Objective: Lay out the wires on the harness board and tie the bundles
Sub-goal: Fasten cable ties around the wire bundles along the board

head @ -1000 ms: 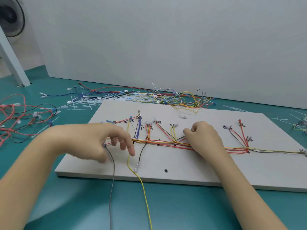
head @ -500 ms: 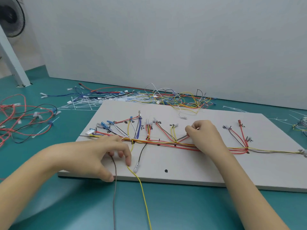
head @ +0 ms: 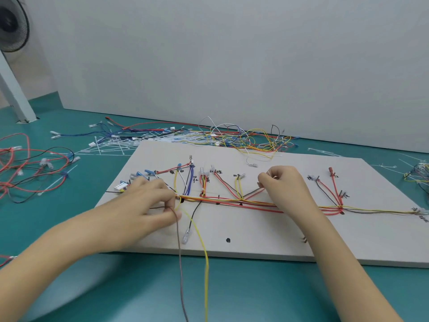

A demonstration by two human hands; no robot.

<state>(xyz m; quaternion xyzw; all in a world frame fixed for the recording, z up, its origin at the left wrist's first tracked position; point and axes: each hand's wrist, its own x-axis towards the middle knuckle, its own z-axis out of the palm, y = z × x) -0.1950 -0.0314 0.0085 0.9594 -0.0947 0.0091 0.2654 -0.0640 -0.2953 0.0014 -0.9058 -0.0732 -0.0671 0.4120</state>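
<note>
Your left hand [head: 144, 205] is motion-blurred and covers the wire bundle's [head: 232, 200] left stretch; whether its fingers pinch the grey wire [head: 178, 247] is unclear. Your right hand [head: 285, 189] hides the trunk beneath it. The grey wire and the yellow wire [head: 205, 263] run off the bottom edge. The handwritten labels [head: 217, 171] on the harness board [head: 267, 233] are too small to read.

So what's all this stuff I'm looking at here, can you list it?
harness board: one, pale grey, flat on the table
wire bundle: one, mostly red, orange and yellow, running across the board
loose yellow wire: one, trailing off the board's near edge
brown-grey wire: one, trailing beside it
loose wire pile: many colours, behind the board
red and black wires: one tangle, far left
table: teal
fan: one, black, top left
left hand: pinching the brown-grey wire
right hand: curled over the bundle
</note>
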